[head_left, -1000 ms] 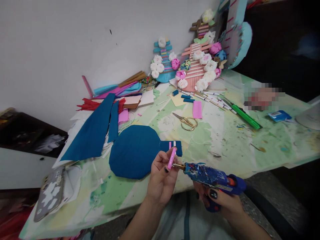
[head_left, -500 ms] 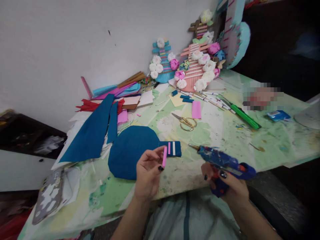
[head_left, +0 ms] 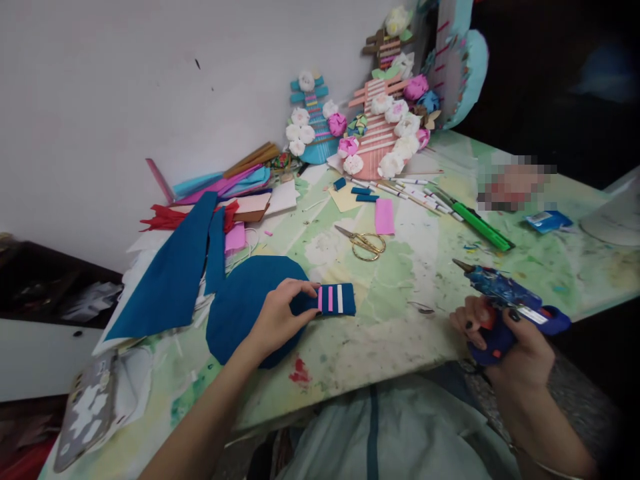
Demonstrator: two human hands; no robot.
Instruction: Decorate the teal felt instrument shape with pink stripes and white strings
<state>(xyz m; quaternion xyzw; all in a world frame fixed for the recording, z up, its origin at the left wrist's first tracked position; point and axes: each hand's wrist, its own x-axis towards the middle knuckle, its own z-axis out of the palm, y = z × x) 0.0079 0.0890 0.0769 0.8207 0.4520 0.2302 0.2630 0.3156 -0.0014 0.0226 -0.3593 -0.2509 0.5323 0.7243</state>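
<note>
A dark blue guitar-shaped piece [head_left: 240, 300] lies on the table, its short neck [head_left: 349, 300] pointing right. Across that neck run a white strip [head_left: 341, 299] and a pink strip [head_left: 330, 299]. My left hand [head_left: 283, 310] pinches another pink strip [head_left: 320, 299] at its two ends, laid on the neck beside the first pink one. My right hand [head_left: 500, 337] grips a blue glue gun [head_left: 515, 293], smeared with dried glue, over the table's front edge. Its nozzle points up and left, away from the blue piece.
Gold-handled scissors [head_left: 367, 245], a pink paper piece [head_left: 385, 217] and a green cutter [head_left: 483, 225] lie farther back. Decorated paper guitars [head_left: 373, 133] lean on the wall. Blue sheets [head_left: 165, 273] lie left, with a phone [head_left: 87, 413] at the front left.
My left hand has lowered the pink strip from the air onto the blue neck. The glue gun in my right hand has moved right, away from the piece.
</note>
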